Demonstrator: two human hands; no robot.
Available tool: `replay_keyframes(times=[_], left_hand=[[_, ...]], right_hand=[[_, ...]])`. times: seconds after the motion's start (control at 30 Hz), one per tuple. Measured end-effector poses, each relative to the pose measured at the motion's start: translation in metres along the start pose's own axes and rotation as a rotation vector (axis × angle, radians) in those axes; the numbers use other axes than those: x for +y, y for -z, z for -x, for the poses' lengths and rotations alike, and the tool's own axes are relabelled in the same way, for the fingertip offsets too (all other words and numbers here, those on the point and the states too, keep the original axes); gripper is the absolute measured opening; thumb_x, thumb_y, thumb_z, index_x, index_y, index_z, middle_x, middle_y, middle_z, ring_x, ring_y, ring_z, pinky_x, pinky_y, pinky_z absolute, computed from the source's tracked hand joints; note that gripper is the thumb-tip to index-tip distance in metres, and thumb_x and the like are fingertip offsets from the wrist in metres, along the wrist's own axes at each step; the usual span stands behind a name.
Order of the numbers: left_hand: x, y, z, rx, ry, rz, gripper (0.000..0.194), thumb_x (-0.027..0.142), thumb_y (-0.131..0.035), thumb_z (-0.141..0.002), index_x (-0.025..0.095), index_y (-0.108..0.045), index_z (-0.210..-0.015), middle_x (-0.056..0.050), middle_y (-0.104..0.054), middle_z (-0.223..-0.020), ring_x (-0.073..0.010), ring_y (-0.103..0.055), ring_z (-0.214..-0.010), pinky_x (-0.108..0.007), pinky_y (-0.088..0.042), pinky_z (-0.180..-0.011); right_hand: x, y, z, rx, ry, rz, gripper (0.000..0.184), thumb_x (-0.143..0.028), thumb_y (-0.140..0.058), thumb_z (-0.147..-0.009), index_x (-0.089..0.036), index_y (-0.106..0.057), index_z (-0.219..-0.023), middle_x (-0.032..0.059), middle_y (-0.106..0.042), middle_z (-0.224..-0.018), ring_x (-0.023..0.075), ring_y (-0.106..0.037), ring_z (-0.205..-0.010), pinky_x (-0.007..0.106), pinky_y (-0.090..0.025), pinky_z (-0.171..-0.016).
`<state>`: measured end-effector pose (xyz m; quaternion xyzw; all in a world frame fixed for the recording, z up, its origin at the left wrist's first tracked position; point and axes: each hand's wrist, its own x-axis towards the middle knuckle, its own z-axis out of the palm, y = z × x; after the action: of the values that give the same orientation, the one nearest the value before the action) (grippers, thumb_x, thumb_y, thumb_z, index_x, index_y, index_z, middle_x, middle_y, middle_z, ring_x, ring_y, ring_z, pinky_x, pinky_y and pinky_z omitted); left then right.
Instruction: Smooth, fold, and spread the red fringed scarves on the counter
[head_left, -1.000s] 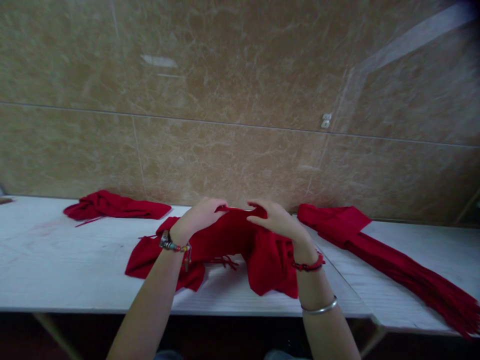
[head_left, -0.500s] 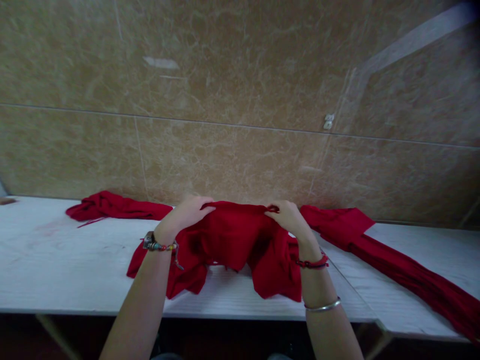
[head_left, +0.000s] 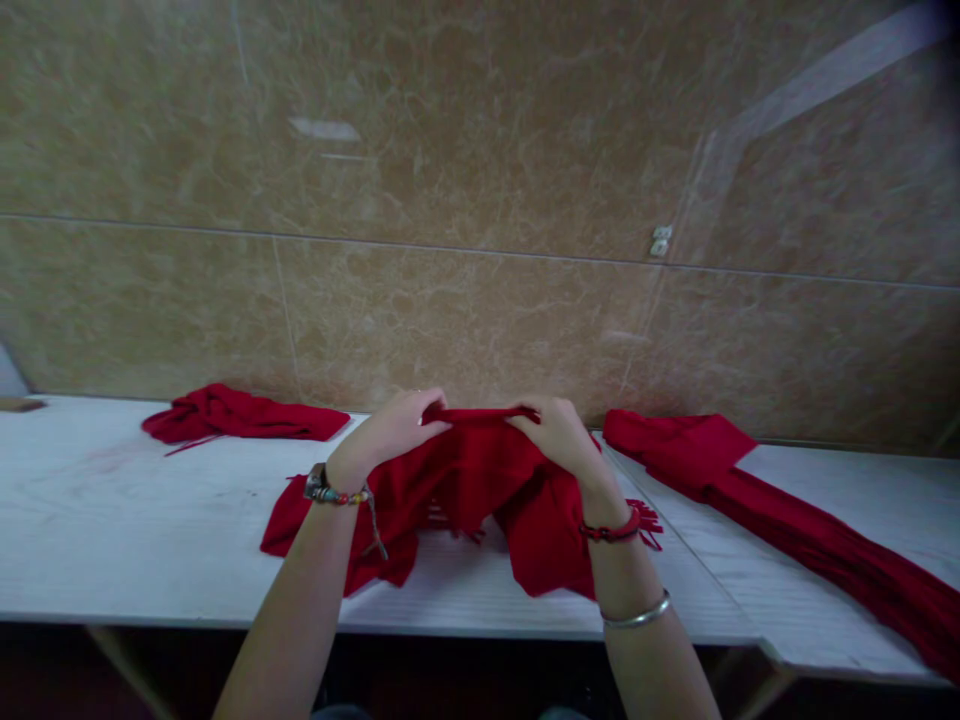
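Note:
A red fringed scarf (head_left: 480, 460) is stretched between my two hands, its upper edge raised above the white table (head_left: 150, 530). My left hand (head_left: 397, 425) pinches that edge on the left, thumb below and fingers above. On the other side my right hand (head_left: 551, 430) grips the same edge in a like pinch. The rest of the cloth drapes down and spreads in folds on the tabletop, some fringe showing beneath and beside my right wrist. Parts of the scarf are hidden behind both forearms.
One bunched red cloth (head_left: 240, 412) lies at the back left against the wall. To the right, a long folded red scarf (head_left: 750, 490) runs from the wall toward the front edge. A brown marbled wall (head_left: 465, 200) rises behind the table. A small brown object (head_left: 21, 404) sits far left.
Both hands first spread apart along the scarf's edge, then came closer together again. My right hand's fingers closed from a looser hold, and fringe came into view at the right wrist.

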<state>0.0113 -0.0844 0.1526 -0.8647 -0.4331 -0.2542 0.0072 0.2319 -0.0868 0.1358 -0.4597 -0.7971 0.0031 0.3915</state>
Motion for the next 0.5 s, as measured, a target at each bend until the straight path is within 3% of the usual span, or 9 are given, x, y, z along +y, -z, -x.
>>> replay_keyframes(times=[0.1,0.17,0.27,0.37,0.5], left_hand=[[-0.007,0.004,0.002,0.03,0.023,-0.008,0.012,0.027,-0.053,-0.078,0.016,-0.055,-0.079,-0.001,-0.061,-0.075,-0.0142,-0.055,-0.068,-0.025,-0.04,-0.065],[-0.007,0.004,0.002,0.038,0.02,-0.006,0.01,0.026,-0.052,-0.078,0.016,-0.055,-0.078,-0.001,-0.06,-0.075,-0.014,-0.054,-0.068,-0.025,-0.04,-0.065],[0.002,0.003,0.0,0.069,-0.023,-0.011,0.011,0.023,-0.049,-0.08,0.016,-0.057,-0.078,-0.003,-0.061,-0.079,-0.0149,-0.055,-0.072,-0.026,-0.041,-0.07],[0.016,0.0,-0.003,0.073,-0.064,-0.001,0.012,0.017,-0.047,-0.079,0.016,-0.059,-0.081,-0.003,-0.062,-0.082,-0.0153,-0.056,-0.076,-0.026,-0.041,-0.074],[0.021,-0.001,-0.004,0.055,-0.073,0.005,0.014,0.017,-0.048,-0.079,0.016,-0.061,-0.081,-0.003,-0.063,-0.081,-0.0153,-0.057,-0.076,-0.026,-0.042,-0.074]], right_hand=[[0.016,0.014,0.004,0.004,-0.054,0.117,0.018,-0.01,-0.053,-0.075,-0.017,-0.069,-0.082,0.0066,-0.071,-0.084,0.019,-0.064,-0.08,0.027,-0.045,-0.073],[0.019,0.017,0.007,-0.06,-0.031,0.158,0.02,-0.01,-0.052,-0.076,-0.018,-0.069,-0.081,0.0057,-0.07,-0.083,0.0189,-0.064,-0.08,0.028,-0.046,-0.073],[0.009,0.012,0.009,-0.145,0.081,0.081,0.026,-0.01,-0.055,-0.073,-0.019,-0.066,-0.096,0.0047,-0.069,-0.092,0.0171,-0.063,-0.086,0.028,-0.046,-0.078],[-0.01,-0.001,0.008,-0.102,0.188,-0.021,0.042,-0.015,-0.062,-0.071,-0.018,-0.057,-0.113,0.0061,-0.066,-0.103,0.0165,-0.06,-0.094,0.028,-0.044,-0.084],[-0.027,-0.012,0.003,-0.086,0.199,-0.015,0.017,-0.017,-0.057,-0.077,-0.019,-0.066,-0.091,0.0043,-0.07,-0.087,0.0159,-0.063,-0.081,0.026,-0.045,-0.075]])
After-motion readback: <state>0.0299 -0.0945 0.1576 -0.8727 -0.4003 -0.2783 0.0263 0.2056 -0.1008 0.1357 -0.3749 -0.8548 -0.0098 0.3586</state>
